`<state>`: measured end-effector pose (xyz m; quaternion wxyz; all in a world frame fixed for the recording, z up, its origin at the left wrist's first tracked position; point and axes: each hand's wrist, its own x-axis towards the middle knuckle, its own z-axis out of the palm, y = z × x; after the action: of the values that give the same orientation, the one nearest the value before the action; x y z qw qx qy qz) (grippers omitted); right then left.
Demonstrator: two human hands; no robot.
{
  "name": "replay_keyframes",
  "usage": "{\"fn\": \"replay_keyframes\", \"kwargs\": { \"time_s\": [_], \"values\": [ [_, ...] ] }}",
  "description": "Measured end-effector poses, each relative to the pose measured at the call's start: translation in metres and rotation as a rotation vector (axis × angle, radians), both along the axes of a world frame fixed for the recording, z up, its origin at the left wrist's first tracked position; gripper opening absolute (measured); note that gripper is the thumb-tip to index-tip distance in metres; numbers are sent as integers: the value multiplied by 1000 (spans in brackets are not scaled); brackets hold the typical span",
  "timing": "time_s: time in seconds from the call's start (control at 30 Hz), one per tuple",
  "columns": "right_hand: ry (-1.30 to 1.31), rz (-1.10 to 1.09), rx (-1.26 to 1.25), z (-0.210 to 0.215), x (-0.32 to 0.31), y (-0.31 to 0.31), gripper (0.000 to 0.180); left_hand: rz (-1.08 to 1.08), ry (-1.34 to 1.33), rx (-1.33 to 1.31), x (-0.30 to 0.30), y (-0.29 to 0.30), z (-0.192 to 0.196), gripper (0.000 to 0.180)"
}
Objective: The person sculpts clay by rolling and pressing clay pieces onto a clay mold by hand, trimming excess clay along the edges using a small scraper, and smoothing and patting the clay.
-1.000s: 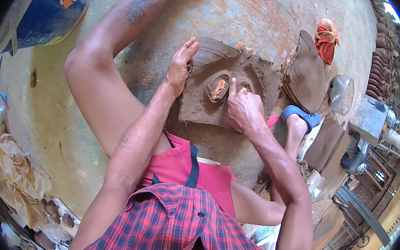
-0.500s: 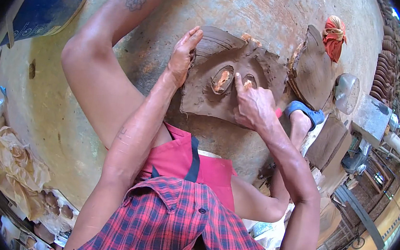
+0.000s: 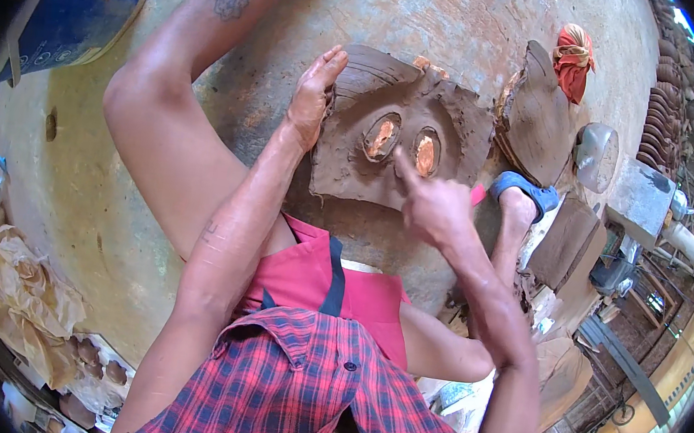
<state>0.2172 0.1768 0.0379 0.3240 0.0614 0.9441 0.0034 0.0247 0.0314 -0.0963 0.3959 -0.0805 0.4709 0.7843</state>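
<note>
On the floor before me lies a dark brown wet clay slab (image 3: 350, 179), shaped like a face, with two raised oval rims. Orange-brown patches show inside both the left oval (image 3: 383, 135) and the right oval (image 3: 426, 153). My left hand (image 3: 312, 100) rests along the slab's left edge, its fingers stretched out flat. Over the slab's lower edge, my right hand (image 3: 439, 210) has its index finger extended between the ovals and the other fingers curled. Beside it shows a small pink-red thing (image 3: 478, 196); whether the hand touches it, I cannot tell.
Another clay piece (image 3: 536, 118) stands to the right, near a red cloth bundle (image 3: 575, 63) and a clear plastic container (image 3: 597, 157). My foot in a blue clog (image 3: 533, 193) is below them. A blue bucket (image 3: 82, 16) stands far left; crumpled paper (image 3: 14, 285) lies lower left.
My right hand has drawn back toward me, its index fingertip moving down from between the tops of the ovals and uncovering the right oval. The left hand stays on the slab's edge.
</note>
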Motion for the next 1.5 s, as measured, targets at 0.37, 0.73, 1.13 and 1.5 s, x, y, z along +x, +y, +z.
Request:
{"fn": "replay_keyframes", "kwargs": {
  "time_s": [0.37, 0.73, 1.13, 1.5],
  "values": [
    [187, -473, -104, -28, -39, 5, 65, 1, 24, 18, 1, 3, 0, 81],
    [-64, -38, 67, -24, 16, -13, 80, -6, -11, 6, 3, 4, 17, 67],
    [509, -530, 115, -20, 25, 1, 108, 37, 106, -73, 2, 5, 5, 56],
    [499, -742, 229, -60, 52, 6, 154, -15, 0, -28, 3, 1, 20, 60]
  ]
}}
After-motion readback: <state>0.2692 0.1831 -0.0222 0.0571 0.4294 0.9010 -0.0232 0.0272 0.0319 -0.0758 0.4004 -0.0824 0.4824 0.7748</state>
